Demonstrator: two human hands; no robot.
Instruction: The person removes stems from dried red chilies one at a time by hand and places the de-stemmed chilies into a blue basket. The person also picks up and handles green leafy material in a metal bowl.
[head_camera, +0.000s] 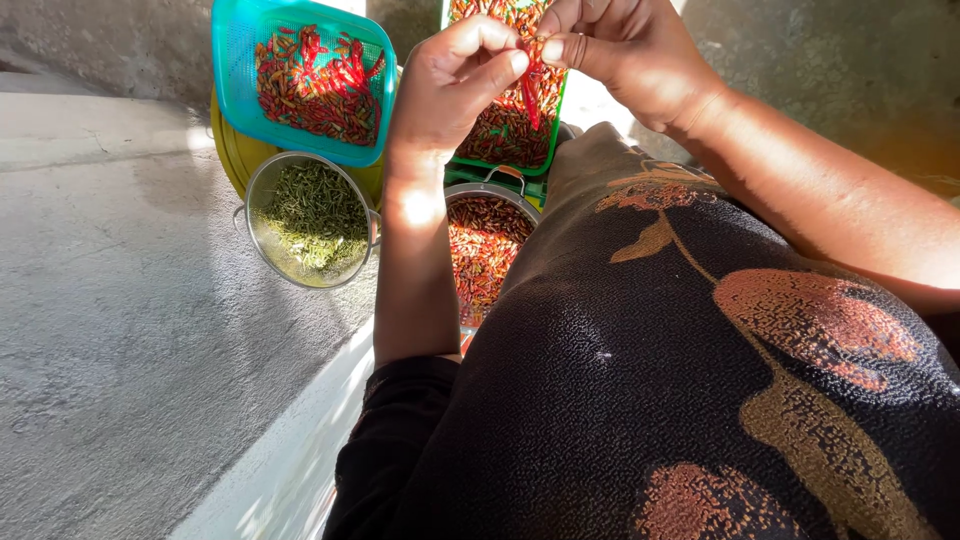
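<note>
Both hands are up near the top of the frame, pinching the same small red chili (531, 88) between them. The left hand (452, 85) has thumb and forefinger closed on its upper end, and the right hand (620, 50) grips it from the other side with its fingers curled in tight. The chili is thin, glossy and slightly curved, hanging down between the fingertips.

Right behind it sits a green plastic basket (500, 165) heaped with more red chilies, wrinkly and dry looking. Just below that is a round metal pot (490, 245) with a handle, also full of red chilies. To the left there's a metal colander (305, 220) packed with thin green stems, stringy like cut grass. Above it, a teal plastic basket (232, 60) with a mesh wall holds a mix of red chilies, and it rests on something round and yellow (228, 150).

Everything sits on a rough grey concrete floor (110, 330). The person's lap is covered in dark textured fabric (620, 380) with coppery leaf shapes.
</note>
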